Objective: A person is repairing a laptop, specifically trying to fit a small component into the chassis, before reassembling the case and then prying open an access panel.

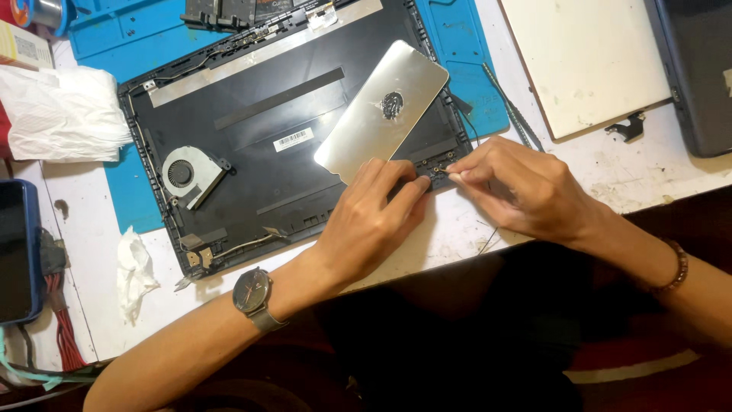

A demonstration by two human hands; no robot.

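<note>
Both forearms enter from 6 o'clock; left wrist carries a watch [252,293], right wrist a bead bracelet [677,267].

Left hand [366,221]: palm down, fingers curled, fingertips [415,185] pressing on the lower right edge of the laptop shell [252,152]. It grips nothing that shows.

Right hand [522,183]: fingers pinched closed at the tip, at 3 o'clock from the left fingertips and almost touching them. What is pinched is too small to tell; possibly a thin tool or a screw.

Work point: the hinge area [436,164] at the shell's 4 o'clock corner, where small screw holes show between the two hands.

Shell state, judged from how it lies: open, inside face up, mostly stripped. No board or battery in it. Fan [187,174] sits loose-looking at the 9 o'clock side; thin cable runs along the top and bottom edges. Silver plate [385,107] with a dark smear at its centre rests tilted across the shell, its lower end just above the left fingers.

Judgement: strip-down is well advanced; fan, cables and hinge hardware remain.

Surroundings: blue mat [465,46] under the shell, crumpled tissue [133,271] at 8 o'clock, white bag [61,111] at 10 o'clock, pale panel [587,61] at 1 o'clock, hinge bracket [627,128] just below it.
</note>
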